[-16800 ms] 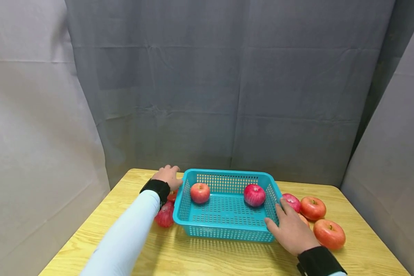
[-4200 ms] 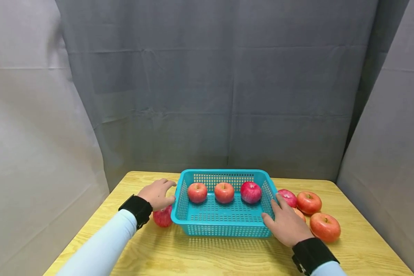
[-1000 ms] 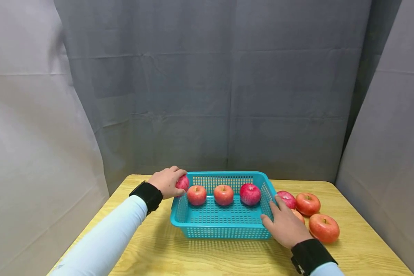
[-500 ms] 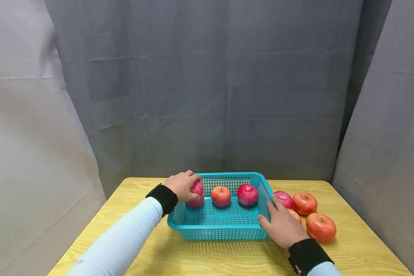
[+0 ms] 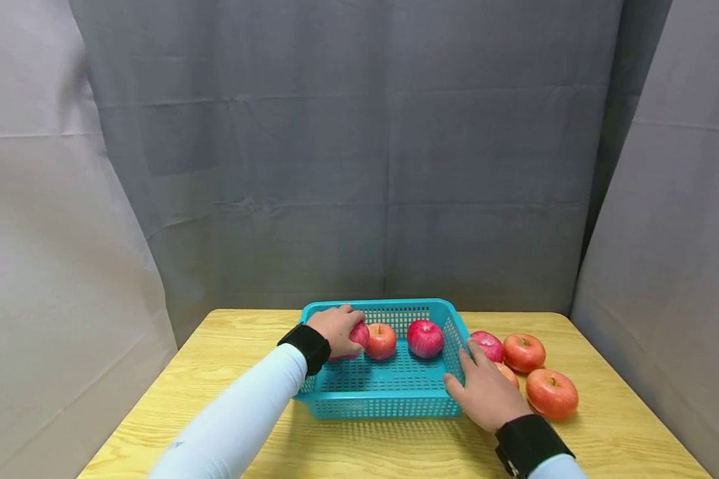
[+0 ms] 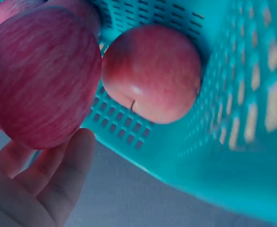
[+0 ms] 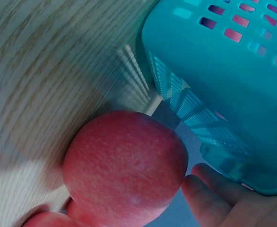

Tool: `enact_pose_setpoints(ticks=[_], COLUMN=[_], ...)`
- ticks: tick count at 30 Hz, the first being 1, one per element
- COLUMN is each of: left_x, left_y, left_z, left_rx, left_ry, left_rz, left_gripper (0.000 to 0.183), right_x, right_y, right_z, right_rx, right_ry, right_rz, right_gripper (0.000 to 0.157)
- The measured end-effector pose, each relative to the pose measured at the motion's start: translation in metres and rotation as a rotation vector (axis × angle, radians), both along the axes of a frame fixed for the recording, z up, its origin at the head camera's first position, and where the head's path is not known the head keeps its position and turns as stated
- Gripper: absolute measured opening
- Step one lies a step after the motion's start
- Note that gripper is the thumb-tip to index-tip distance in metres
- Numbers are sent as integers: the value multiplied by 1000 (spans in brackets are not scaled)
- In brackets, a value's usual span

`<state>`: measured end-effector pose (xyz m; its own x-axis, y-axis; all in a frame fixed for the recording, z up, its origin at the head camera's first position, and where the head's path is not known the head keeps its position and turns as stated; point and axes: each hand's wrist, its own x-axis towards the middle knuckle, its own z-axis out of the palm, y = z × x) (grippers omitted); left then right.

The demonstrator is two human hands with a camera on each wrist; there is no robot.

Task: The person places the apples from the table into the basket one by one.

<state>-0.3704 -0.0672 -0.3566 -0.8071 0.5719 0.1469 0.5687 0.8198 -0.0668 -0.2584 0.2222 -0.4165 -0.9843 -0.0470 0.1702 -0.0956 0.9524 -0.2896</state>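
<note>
My left hand (image 5: 338,329) grips a dark red apple (image 6: 44,75) over the left part of the turquoise basket (image 5: 389,404). Below it a lighter red apple (image 6: 152,73) lies on the basket floor, mostly hidden by the hand in the head view. An orange-red apple (image 5: 381,342) is just right of the held one, and a dark red apple (image 5: 425,338) sits further right, all inside the basket. My right hand (image 5: 487,392) holds the basket's right rim, thumb on the inner side and fingers outside, their tips close to an apple (image 7: 126,168) on the table.
Right of the basket several apples stand together on the wooden table (image 5: 210,386), among them a dark red apple (image 5: 487,346), an orange-red apple (image 5: 524,352) and a larger one (image 5: 552,394) nearer me. Grey cloth (image 5: 335,166) hangs behind the table, with pale cloth at both sides.
My left hand has taken the last apple from the table left of the basket and carried it right, over the rim. Earlier, another apple joined the row in the basket. My right hand has stayed at the rim.
</note>
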Motion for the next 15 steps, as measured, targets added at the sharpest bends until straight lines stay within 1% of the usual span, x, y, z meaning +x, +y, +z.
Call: enact_pose_setpoints(ticks=[6, 11, 15], left_x=[0, 4, 7], left_y=[2, 3, 5], left_z=[-10, -15, -20], left_rx=[-14, -4, 1], left_ry=[-1, -48, -79], left_rz=[7, 22, 15], left_gripper=[64, 62, 61], right_x=[2, 4, 6], right_y=[-6, -7, -5], right_z=[2, 2, 2], right_rx=[-4, 3, 2], right_ry=[14, 30, 37], right_rz=[4, 11, 22], right_gripper=[83, 81, 81])
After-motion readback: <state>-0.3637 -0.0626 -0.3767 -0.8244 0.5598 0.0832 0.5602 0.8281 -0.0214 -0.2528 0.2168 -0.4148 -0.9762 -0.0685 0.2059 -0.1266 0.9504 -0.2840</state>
